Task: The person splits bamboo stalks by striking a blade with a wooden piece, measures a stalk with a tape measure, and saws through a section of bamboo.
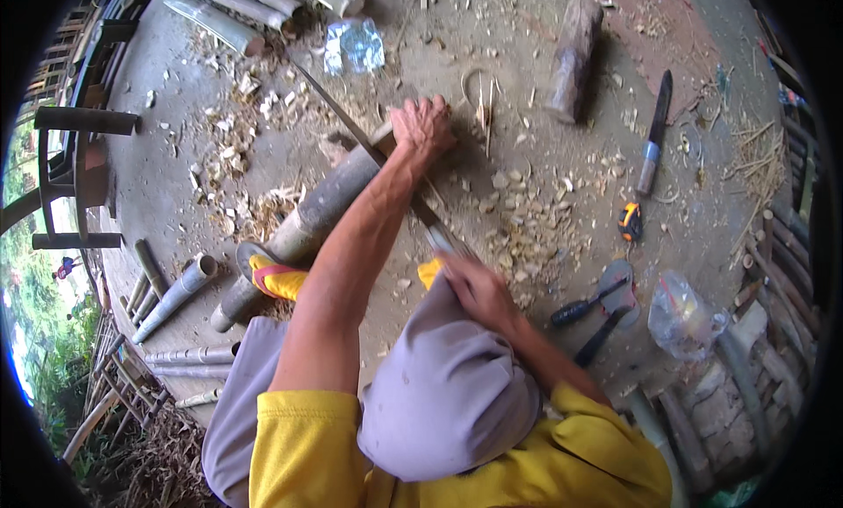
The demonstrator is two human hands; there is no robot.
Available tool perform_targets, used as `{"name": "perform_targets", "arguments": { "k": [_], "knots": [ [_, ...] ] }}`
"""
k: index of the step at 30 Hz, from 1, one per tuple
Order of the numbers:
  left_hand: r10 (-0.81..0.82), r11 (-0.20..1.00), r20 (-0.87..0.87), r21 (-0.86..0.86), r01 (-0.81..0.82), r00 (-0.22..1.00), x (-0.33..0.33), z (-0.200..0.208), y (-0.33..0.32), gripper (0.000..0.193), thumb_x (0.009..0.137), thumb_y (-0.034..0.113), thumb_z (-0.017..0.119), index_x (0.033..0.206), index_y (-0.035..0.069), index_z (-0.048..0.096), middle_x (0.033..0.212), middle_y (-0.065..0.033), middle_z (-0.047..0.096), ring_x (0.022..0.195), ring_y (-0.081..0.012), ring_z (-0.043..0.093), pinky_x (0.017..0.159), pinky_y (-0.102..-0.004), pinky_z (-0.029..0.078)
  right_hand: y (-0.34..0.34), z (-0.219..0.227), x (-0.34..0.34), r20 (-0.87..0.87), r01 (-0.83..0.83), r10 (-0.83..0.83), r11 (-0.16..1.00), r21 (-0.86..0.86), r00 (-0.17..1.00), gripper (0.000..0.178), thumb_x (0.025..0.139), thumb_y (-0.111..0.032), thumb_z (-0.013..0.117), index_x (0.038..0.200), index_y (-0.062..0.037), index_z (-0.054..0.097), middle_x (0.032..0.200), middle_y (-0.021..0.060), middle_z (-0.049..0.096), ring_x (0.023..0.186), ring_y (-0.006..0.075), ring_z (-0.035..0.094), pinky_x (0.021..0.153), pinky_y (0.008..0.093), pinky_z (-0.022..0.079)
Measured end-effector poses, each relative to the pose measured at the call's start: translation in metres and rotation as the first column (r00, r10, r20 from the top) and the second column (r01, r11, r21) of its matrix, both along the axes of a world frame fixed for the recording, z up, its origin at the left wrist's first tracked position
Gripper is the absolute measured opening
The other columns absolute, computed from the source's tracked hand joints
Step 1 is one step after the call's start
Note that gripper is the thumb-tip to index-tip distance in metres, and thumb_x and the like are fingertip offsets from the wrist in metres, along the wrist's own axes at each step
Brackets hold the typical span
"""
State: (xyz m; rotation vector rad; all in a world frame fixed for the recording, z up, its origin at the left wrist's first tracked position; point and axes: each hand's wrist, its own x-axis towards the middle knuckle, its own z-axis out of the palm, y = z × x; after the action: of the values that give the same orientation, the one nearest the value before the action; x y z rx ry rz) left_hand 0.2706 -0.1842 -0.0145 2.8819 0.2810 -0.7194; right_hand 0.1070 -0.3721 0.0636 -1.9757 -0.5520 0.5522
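A thick grey bamboo pole (329, 201) lies slantwise on the floor, its far end resting near a small wood piece. My left hand (424, 126) grips the pole's far end, with the fingers bent over it. Across the pole, close to that hand, runs the long narrow blade of a handsaw (338, 113); its teeth are too small to make out. My right hand (479, 288), slightly blurred, is closed round the saw's handle near my right knee. My left foot in a yellow sock and sandal (277, 280) presses against the pole's nearer part.
Wood chips (536, 223) litter the floor. To the right lie a machete (659, 122), an orange-black tape measure (630, 221), black-handled tools (580, 310) and a clear plastic bag (685, 315). A short log (575, 60) lies farther off; cut bamboo (189, 288) is at left.
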Motion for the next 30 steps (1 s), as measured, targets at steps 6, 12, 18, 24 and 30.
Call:
{"name": "perform_targets", "arguments": {
  "k": [6, 12, 18, 24, 30],
  "knots": [
    [-0.005, 1.000, -0.031, 0.031, 0.006, 1.000, -0.001, 0.002, -0.002, 0.051, 0.067, 0.027, 0.066, 0.113, 0.010, 0.050, 0.110, -0.0099, 0.060, 0.103, -0.0279, 0.057, 0.078, -0.0432, 0.042, -0.101, 0.031, -0.050, 0.112, -0.115, 0.127, 0.987, -0.111, 0.986, 0.029, 0.087, -0.003, 0.055, 0.115, -0.0029, 0.059, 0.093, 0.0169, 0.066, 0.085, 0.0298, 0.066, 0.072, 0.0357, 0.053],
    [-0.022, 1.000, -0.042, 0.021, 0.023, 0.999, 0.006, 0.004, -0.006, 0.049, 0.069, 0.029, 0.064, 0.113, 0.011, 0.052, 0.109, -0.0104, 0.060, 0.105, -0.0293, 0.056, 0.080, -0.0449, 0.043, 0.048, -0.008, 0.027, -0.090, 0.026, -0.026, 1.000, -0.008, 0.996, 0.030, 0.088, -0.010, 0.052, 0.118, -0.0111, 0.060, 0.083, 0.0139, 0.065, 0.071, 0.0280, 0.063, 0.071, 0.0420, 0.050],
    [0.006, 1.000, -0.059, 0.030, -0.004, 0.998, 0.002, 0.003, -0.001, 0.049, 0.068, 0.029, 0.067, 0.111, 0.009, 0.053, 0.107, -0.0104, 0.061, 0.104, -0.0300, 0.057, 0.079, -0.0445, 0.043, -0.099, 0.053, -0.045, 0.087, -0.058, 0.066, 0.995, -0.086, 0.994, 0.030, 0.083, -0.002, 0.060, 0.113, -0.0052, 0.062, 0.097, 0.0153, 0.066, 0.083, 0.0296, 0.065, 0.075, 0.0395, 0.052],
    [-0.023, 0.997, -0.006, 0.073, 0.024, 1.000, 0.007, 0.001, -0.006, 0.045, 0.069, 0.027, 0.064, 0.108, 0.008, 0.053, 0.105, -0.0114, 0.062, 0.103, -0.0318, 0.057, 0.073, -0.0430, 0.044, 0.005, -0.013, 0.012, 0.044, -0.038, 0.038, 0.999, 0.002, 0.998, 0.033, 0.083, -0.001, 0.057, 0.116, -0.0038, 0.059, 0.098, 0.0169, 0.064, 0.081, 0.0295, 0.062, 0.070, 0.0347, 0.051],
    [0.024, 0.998, 0.025, 0.057, -0.025, 0.999, 0.013, 0.000, 0.028, 0.038, 0.070, 0.022, 0.062, 0.104, 0.007, 0.056, 0.103, -0.0128, 0.062, 0.096, -0.0320, 0.060, 0.074, -0.0451, 0.046, -0.046, 0.019, -0.014, 0.054, -0.042, 0.040, 0.999, 0.031, 0.998, 0.032, 0.084, -0.001, 0.057, 0.116, -0.0038, 0.060, 0.098, 0.0175, 0.065, 0.080, 0.0291, 0.063, 0.072, 0.0373, 0.051]
  ]
}}
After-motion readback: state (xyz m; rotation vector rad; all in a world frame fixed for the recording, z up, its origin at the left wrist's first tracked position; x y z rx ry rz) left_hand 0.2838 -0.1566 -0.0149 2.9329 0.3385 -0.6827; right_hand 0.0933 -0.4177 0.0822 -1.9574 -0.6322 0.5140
